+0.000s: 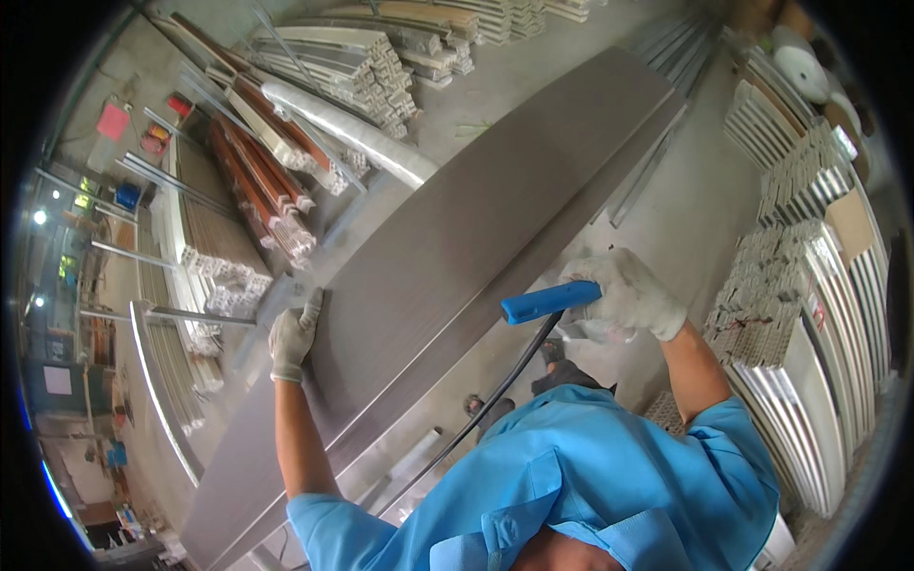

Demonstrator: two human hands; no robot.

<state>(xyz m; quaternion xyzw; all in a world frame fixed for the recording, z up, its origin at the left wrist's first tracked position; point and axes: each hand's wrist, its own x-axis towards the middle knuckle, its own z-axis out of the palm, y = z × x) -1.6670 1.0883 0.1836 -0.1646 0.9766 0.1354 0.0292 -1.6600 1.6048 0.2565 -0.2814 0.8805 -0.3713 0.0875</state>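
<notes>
A long dark grey panel (457, 243) with a stepped near edge runs diagonally across the view, from lower left to upper right. My left hand (295, 338), in a whitish work glove, grips its far-left edge; the thumb lies along the top and the other fingers are partly hidden. In my gloved right hand (624, 293) is a blue bar-shaped tool (545, 302), held off the panel's near side. A black hose (514, 374) drops from the tool toward the lower left. The tool's exact kind cannot be made out.
Stacks of pale profiles (367, 81) and brown profiles (262, 186) lie beyond the panel on the left. Bundled white profiles (766, 295) line the right side. A wrapped roll (347, 133) sits near the panel's far edge. Metal bars (681, 57) extend past its far end.
</notes>
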